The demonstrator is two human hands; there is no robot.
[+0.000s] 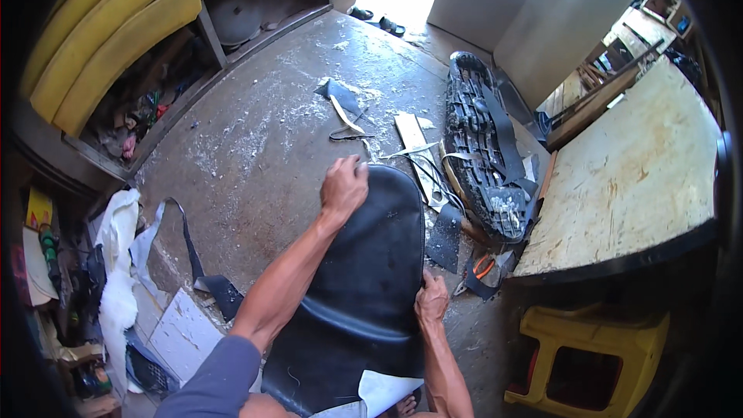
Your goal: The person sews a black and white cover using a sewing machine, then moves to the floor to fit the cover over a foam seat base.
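A long black vinyl seat cover (pixel 364 263) with a rounded far end lies before me, sagging in a fold across its middle. Its near edge turns over to show a white backing (pixel 387 388). My left hand (pixel 344 188) is closed at the cover's far left edge, fingers curled. Lower down on the right side, my right hand (pixel 431 298) pinches the seamed edge between thumb and fingers. What lies beneath the cover is hidden.
Right of the cover lies a ribbed black seat base (pixel 484 147), with orange-handled pliers (pixel 484 266) nearby. A yellow plastic stool (pixel 588 356) and a worn board (pixel 627 174) stand at right. Vinyl scraps (pixel 340 98) litter the floor. White fluffy material (pixel 118 286) hangs at left, below yellow panels (pixel 116 39).
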